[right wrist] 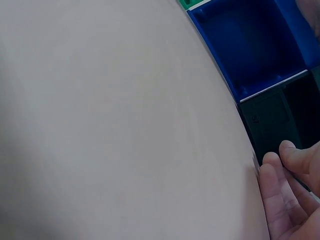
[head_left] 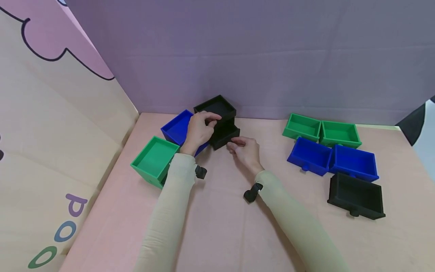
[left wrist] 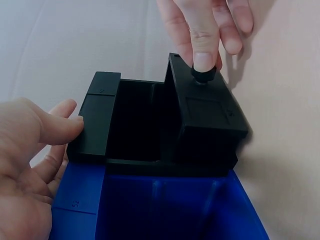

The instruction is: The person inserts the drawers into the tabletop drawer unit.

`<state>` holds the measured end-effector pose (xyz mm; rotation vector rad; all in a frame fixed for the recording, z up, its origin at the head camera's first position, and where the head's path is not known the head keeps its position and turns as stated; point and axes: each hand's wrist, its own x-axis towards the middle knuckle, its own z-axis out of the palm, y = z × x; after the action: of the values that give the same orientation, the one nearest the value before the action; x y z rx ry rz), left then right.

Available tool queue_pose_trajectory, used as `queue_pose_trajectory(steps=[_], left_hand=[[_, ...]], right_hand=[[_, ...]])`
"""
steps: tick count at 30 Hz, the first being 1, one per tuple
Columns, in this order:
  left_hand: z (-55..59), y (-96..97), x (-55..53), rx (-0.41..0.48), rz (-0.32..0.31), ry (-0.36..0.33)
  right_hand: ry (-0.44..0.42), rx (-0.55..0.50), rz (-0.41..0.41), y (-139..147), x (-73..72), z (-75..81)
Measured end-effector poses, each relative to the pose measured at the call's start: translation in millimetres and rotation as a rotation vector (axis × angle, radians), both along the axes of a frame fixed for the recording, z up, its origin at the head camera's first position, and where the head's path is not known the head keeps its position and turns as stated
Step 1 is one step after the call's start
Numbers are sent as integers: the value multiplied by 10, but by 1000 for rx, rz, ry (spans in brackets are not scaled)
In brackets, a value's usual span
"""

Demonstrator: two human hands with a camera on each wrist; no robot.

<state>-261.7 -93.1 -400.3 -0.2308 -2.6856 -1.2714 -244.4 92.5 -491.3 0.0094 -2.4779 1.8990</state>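
Black drawer (left wrist: 207,110) — right hand (head_left: 246,152) pinches knob (left wrist: 203,76)

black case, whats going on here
A person's right hand pinches the knob of a black drawer partway out of a black case; the left hand touches the case. A blue case and a green case stand left of it. Two green drawers, two blue drawers and another black drawer lie to the right.

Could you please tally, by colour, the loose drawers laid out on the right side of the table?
Green drawers: 2
Blue drawers: 2
Black drawer: 1
Total: 5
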Motion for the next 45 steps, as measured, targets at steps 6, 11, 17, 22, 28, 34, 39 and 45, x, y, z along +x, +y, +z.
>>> queue_pose_trajectory(steps=[6,11,17,22,28,34,39,45], left_hand=[[5,5,-3,0,-3,4],[-2,14,-9,1,-9,11],[5,16,-3,2,-11,13],[1,17,6,-3,-16,24],[10,25,14,3,-14,20],[4,12,11,-4,-9,25],[-7,-1,4,-8,-4,19],[-7,-1,4,-6,-6,17]], right_hand=[[-16,2,6,-15,-23,-3],[-42,5,-5,-21,-32,13],[-53,-25,-17,-43,-56,9],[-59,-54,-20,-34,-64,9],[-63,-69,-24,-32,-75,11],[-64,-58,-34,-54,-88,11],[-68,-46,-45,-76,-91,25],[-84,-46,-44,-96,-92,29]])
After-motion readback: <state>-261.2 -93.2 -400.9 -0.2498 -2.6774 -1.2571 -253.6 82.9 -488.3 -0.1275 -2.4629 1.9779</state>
